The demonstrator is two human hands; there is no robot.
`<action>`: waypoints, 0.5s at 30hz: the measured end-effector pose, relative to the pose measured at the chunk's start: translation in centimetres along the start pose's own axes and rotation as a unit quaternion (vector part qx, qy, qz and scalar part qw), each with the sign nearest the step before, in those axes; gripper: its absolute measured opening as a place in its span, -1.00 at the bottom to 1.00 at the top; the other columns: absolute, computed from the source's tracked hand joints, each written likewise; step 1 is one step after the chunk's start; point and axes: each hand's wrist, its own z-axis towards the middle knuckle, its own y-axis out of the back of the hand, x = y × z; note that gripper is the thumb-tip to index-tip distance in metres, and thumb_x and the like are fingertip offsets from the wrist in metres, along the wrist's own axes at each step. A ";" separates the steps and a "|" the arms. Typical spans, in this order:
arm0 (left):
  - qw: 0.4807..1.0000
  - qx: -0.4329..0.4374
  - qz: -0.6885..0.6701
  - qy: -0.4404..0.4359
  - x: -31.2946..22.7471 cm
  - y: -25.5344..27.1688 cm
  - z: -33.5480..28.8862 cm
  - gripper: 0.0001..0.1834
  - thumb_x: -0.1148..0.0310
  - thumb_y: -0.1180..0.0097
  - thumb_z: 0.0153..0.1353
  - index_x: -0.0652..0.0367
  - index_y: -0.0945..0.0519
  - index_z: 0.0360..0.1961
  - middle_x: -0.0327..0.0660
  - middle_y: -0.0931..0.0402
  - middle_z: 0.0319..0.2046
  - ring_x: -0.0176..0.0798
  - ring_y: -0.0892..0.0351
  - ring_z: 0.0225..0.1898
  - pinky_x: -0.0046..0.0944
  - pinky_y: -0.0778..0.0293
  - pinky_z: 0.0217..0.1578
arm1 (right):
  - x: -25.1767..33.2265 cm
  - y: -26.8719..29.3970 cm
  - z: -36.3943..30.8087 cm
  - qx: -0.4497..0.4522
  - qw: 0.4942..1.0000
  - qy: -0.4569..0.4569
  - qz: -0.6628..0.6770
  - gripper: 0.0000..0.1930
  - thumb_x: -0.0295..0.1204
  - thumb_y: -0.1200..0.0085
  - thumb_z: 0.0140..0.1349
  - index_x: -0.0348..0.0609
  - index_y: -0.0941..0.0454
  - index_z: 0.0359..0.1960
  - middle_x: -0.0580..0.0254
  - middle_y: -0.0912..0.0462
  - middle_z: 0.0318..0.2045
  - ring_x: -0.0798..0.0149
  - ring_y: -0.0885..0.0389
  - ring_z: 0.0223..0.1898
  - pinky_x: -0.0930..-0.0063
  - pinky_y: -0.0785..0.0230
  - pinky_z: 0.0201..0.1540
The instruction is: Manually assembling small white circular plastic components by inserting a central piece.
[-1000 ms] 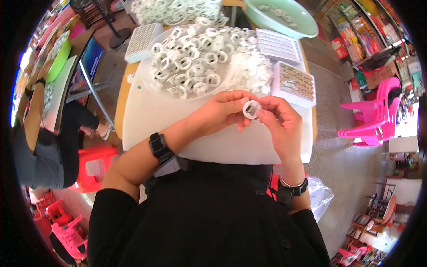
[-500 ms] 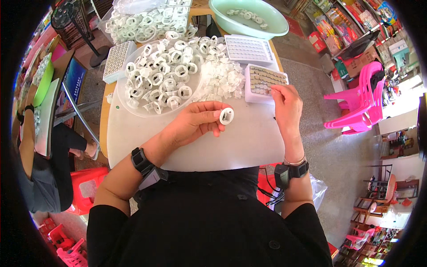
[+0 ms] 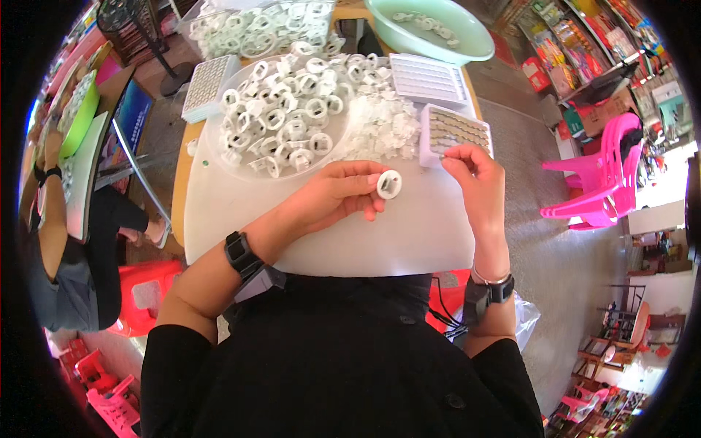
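My left hand (image 3: 332, 193) grips a round white plastic part (image 3: 389, 185) between thumb and fingers, above the white tabletop (image 3: 365, 244). The part has a dark, roughly square opening in its middle. My right hand (image 3: 478, 179) has its thumb and forefinger pinched together at the front corner of a stack of white trays (image 3: 429, 155). Anything between those fingertips is too small to make out. Rows of small greyish pieces (image 3: 458, 131) fill the top tray. Beyond my left hand, many similar white parts (image 3: 281, 113) lie heaped on a clear round plate (image 3: 217, 162).
Small translucent pieces (image 3: 383, 124) are piled between the plate and the trays. Behind stand another white tray (image 3: 427, 77), a pale green basin (image 3: 475, 50) and a clear bin (image 3: 196, 42) of parts. Far left, a co-worker's arm (image 3: 51, 212) reaches to a green bowl (image 3: 82, 120).
My right hand has drawn back slightly from over the tray's pieces to its front corner. The view has shifted, so the whole table appears farther right. My left hand keeps its hold.
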 end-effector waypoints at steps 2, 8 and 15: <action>1.000 -0.010 -0.006 -0.004 0.0 0.1 0.1 -0.65 0.38 0.07 0.33 0.37 -0.39 0.06 -0.18 -0.50 -0.22 -0.38 -0.51 -0.33 -0.40 -0.48 -0.36 | 1.2 -0.8 -1.3 0.033 0.998 -0.010 0.058 -0.89 -0.50 -0.16 0.10 -0.25 -0.58 -0.35 0.34 -0.58 -0.45 0.51 -0.44 -0.46 0.61 -0.33 -0.32; 0.999 0.006 -0.029 -0.017 0.4 0.6 0.4 -0.67 0.37 0.08 0.34 0.36 -0.40 0.04 -0.18 -0.50 -0.20 -0.38 -0.51 -0.33 -0.42 -0.48 -0.35 | 3.0 -3.3 -3.4 0.080 0.983 0.074 0.149 -0.91 -0.60 -0.17 0.06 -0.25 -0.56 -0.38 0.35 -0.53 -0.46 0.50 -0.41 -0.43 0.62 -0.30 -0.32; 1.000 0.012 -0.014 -0.008 0.7 0.8 0.3 -0.67 0.36 0.04 0.32 0.33 -0.41 0.04 -0.22 -0.51 -0.22 -0.38 -0.52 -0.31 -0.41 -0.49 -0.35 | 3.3 -3.6 -3.4 0.118 0.985 0.043 0.120 -0.92 -0.60 -0.17 0.06 -0.24 -0.56 -0.38 0.35 -0.54 -0.46 0.51 -0.43 -0.44 0.62 -0.31 -0.31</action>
